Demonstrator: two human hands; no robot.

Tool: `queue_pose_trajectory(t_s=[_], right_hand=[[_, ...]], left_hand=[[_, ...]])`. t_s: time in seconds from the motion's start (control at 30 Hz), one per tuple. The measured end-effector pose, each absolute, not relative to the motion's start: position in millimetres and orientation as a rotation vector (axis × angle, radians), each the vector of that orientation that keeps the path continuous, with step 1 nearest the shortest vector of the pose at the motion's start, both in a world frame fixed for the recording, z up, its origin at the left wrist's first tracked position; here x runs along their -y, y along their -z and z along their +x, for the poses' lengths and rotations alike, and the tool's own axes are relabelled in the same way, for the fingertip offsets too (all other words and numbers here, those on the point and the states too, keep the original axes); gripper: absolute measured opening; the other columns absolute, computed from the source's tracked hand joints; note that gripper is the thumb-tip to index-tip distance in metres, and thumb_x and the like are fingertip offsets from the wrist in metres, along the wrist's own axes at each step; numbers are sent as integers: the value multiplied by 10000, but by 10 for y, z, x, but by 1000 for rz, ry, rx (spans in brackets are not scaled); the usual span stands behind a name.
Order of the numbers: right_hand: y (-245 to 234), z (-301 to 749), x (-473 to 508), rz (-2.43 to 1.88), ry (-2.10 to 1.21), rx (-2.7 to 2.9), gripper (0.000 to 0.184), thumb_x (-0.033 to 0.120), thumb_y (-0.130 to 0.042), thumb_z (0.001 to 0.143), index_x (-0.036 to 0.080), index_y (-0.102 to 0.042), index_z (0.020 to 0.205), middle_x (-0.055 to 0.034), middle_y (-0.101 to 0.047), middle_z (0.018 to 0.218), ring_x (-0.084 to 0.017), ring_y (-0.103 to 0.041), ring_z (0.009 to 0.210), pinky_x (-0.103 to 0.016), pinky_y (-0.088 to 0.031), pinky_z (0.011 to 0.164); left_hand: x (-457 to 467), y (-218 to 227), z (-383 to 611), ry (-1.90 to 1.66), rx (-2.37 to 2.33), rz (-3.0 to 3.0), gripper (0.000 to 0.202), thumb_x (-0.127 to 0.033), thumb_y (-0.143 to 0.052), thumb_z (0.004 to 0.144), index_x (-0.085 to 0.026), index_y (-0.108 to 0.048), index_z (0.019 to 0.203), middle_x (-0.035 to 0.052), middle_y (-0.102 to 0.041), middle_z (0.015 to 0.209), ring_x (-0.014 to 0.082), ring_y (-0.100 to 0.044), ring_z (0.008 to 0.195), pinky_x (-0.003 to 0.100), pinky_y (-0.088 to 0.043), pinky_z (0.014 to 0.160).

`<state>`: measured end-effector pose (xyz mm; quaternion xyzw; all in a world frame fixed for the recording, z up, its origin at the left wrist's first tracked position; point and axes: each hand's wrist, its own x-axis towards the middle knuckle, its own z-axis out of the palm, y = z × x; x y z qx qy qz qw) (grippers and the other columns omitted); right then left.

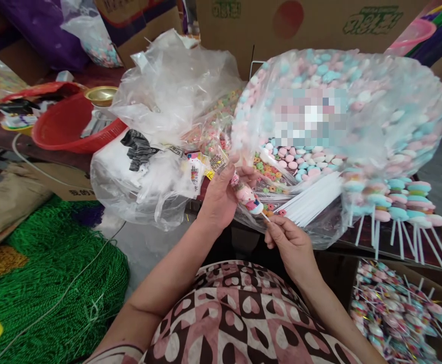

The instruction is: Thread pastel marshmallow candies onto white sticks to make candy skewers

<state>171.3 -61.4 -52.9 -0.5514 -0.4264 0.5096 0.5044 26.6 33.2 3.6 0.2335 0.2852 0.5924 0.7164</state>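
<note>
My left hand (221,194) is closed round the upper end of a candy skewer (248,197) threaded with pink and white sweets. My right hand (287,242) pinches the thin white stick at the skewer's lower end. Just beyond both hands lies a big clear bag of pastel pink, blue and white candies (361,81). Small coloured ring candies (268,172) and a bundle of white sticks (312,199) sit inside its near part.
A row of finished candy skewers (399,202) lies at the right. A cardboard box of wrapped skewers (395,313) stands at the lower right. A crumpled clear bag (168,91), a red basket (69,126) and green netting (46,273) are at the left.
</note>
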Motion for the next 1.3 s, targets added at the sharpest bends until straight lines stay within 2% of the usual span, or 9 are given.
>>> queue_pose_trajectory(t_s=[0.17, 0.4, 0.63, 0.77, 0.9, 1.0, 1.17, 1.3], right_hand=[[538, 1739, 642, -1431, -1050, 1139, 234, 414, -631, 871, 191, -666, 933, 36, -577, 581, -105, -507, 488, -234, -425, 482], [529, 1823, 726, -1433, -998, 1265, 241, 376, -531, 938, 176, -665, 936, 90, -434, 449, -86, -410, 396, -221, -343, 438], [466, 1830, 724, -1436, -1082, 1334, 331, 435, -476, 966, 171, -663, 893, 91, -417, 404, -83, -397, 347, -217, -312, 410], [488, 1827, 711, -1435, -1073, 1357, 298, 406, -490, 965, 180, -662, 875, 79, -468, 420, -86, -438, 375, -216, -360, 448], [564, 1785, 705, -1392, -1067, 1267, 222, 369, -550, 933, 189, -681, 922, 31, -618, 582, -96, -526, 464, -225, -428, 498], [609, 1740, 700, -1347, -1140, 1162, 183, 344, -593, 905, 198, -693, 950, 17, -666, 648, -93, -535, 476, -225, -437, 502], [609, 1688, 686, -1331, -1246, 1035, 177, 358, -634, 877, 198, -699, 915, 20, -670, 633, -81, -524, 453, -211, -418, 480], [603, 1679, 673, -1300, -1331, 979, 233, 414, -620, 890, 188, -679, 892, 43, -606, 522, -74, -485, 402, -193, -361, 422]], left_hand=[[-349, -6, 269, -1317, -636, 403, 235, -401, -545, 923, -188, -644, 914, 10, -694, 751, 182, -713, 850, 359, -535, 885], [-481, 51, 212, -1390, -646, 253, 242, -384, -468, 969, -205, -614, 1044, -8, -674, 713, 144, -697, 729, 349, -550, 858], [-372, 62, 286, -1350, -598, 436, 213, -391, -577, 912, -219, -627, 1026, -27, -620, 686, 145, -688, 717, 291, -552, 743], [-318, 43, 340, -1321, -641, 509, 208, -357, -665, 847, -217, -622, 993, -39, -600, 696, 139, -680, 691, 238, -513, 629], [-277, 47, 415, -1294, -707, 513, 267, -379, -730, 774, -207, -599, 931, -50, -581, 689, 123, -667, 659, 209, -470, 567], [-239, 66, 464, -1264, -730, 509, 315, -405, -753, 737, -213, -580, 917, -63, -568, 681, 111, -653, 626, 197, -438, 523], [-158, 115, 524, -1236, -732, 535, 310, -435, -729, 757, -194, -568, 866, -54, -562, 662, 105, -643, 615, 188, -420, 500], [-113, 152, 523, -1222, -719, 531, 272, -419, -691, 799, -182, -557, 821, -41, -565, 663, 104, -652, 637, 175, -414, 509]])
